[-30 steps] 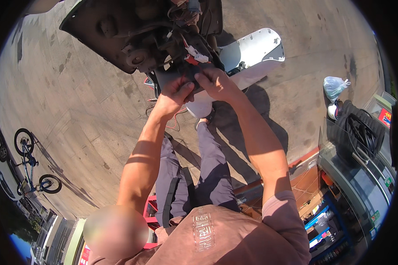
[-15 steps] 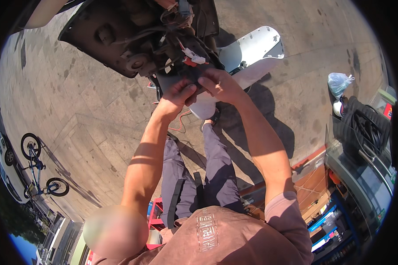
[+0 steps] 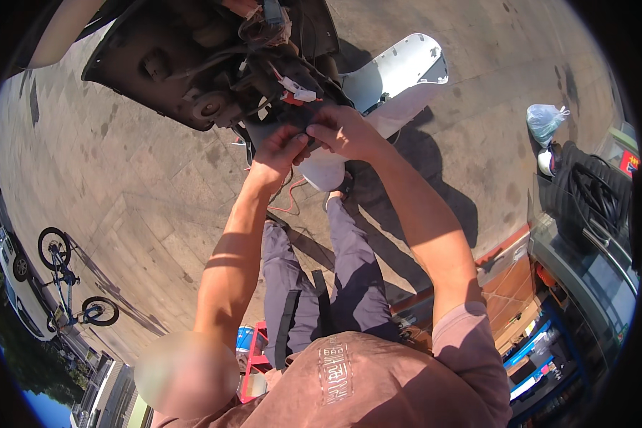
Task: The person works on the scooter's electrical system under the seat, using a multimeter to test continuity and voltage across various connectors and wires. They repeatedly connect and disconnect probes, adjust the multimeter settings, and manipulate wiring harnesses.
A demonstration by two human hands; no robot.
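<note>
My left hand [image 3: 279, 151] and my right hand [image 3: 344, 133] meet in front of me, thumbs and fingers pinched close together. Whatever lies between the fingertips is too small and shaded to make out. Just beyond them is an opened vehicle body, with a dark plastic panel [image 3: 132, 71] and exposed wiring. A white wire connector [image 3: 297, 90] with red beside it hangs a little past my fingers. Below and right of the hands, a white curved panel [image 3: 399, 68] reaches out to the right, partly covered by my right hand and forearm.
A red cable [image 3: 287, 208] lies on the paved ground near my feet. At right are a tied plastic bag [image 3: 546, 121], a coil of black hose [image 3: 592, 189] and a glass case [image 3: 585, 285]. A bicycle [image 3: 65, 278] and a white car [image 3: 21, 285] stand at left.
Both hands stay pinched together, with my right fingertips drawn slightly closer to the left. The vehicle body and white panel have shifted a little up and left in view.
</note>
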